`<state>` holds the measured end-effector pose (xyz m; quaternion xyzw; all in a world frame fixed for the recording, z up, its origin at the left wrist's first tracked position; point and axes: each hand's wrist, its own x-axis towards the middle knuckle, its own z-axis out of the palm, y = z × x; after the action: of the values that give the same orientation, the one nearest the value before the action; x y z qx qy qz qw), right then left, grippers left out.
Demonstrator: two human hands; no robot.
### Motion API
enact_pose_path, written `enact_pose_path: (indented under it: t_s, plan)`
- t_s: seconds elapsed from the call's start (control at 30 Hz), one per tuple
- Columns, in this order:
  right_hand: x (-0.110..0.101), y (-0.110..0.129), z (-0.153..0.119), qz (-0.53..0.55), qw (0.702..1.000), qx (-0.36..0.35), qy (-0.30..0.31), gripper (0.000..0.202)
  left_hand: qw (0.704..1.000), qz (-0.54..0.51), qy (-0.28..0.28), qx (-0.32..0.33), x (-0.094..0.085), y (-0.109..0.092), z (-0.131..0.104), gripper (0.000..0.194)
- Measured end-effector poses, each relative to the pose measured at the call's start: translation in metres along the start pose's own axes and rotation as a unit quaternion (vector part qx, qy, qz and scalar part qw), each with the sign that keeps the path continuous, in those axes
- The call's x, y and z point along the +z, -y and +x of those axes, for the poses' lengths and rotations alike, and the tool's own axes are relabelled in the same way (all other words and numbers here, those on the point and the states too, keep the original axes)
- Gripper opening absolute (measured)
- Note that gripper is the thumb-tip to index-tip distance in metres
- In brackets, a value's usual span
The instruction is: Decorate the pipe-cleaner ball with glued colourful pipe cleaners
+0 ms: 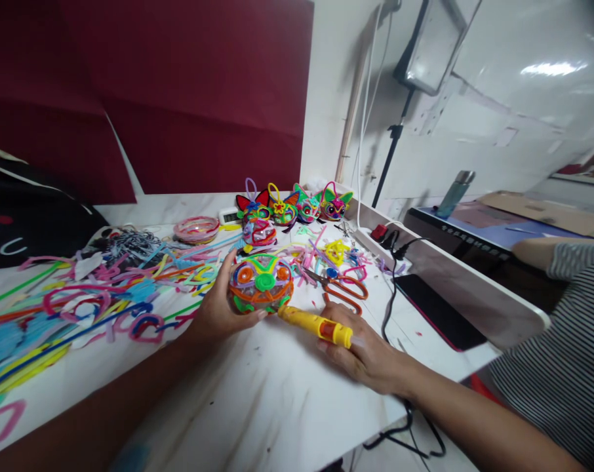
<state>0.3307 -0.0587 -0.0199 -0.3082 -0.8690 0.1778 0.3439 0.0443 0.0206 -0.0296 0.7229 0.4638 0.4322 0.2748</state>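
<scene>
My left hand (224, 308) is wrapped round the left side of a clear rounded ornament (265, 282), decorated with orange, green and purple pipe cleaners that form a face. My right hand (358, 347) grips a yellow glue gun (316, 326). The gun's nozzle points left and is at the lower right edge of the ornament. Orange-handled scissors (343, 289) lie on the white table just behind my right hand.
Pipe cleaners (144, 288) are strewn over the left of the table (257, 406). Finished ornaments (283, 211) stand at the back. A black phone (439, 311) and cables lie at the right, by a low ledge. A person in a striped top (562, 354) is at the far right.
</scene>
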Motion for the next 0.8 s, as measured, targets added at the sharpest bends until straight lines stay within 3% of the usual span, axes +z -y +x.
enact_pose_path:
  t_s: [0.43,0.8]
  plan:
    - [0.0058,0.0018,-0.0025,-0.117,0.991,-0.054,-0.035,0.008,0.998,0.059,-0.034,0.013,0.0027,0.0039,0.0023,0.126]
    - [-0.0023,0.0063,-0.0032,-0.115,0.992,-0.054,-0.020,0.021,0.998,0.048,-0.042,0.015,0.0035,0.0041,0.0025,0.125]
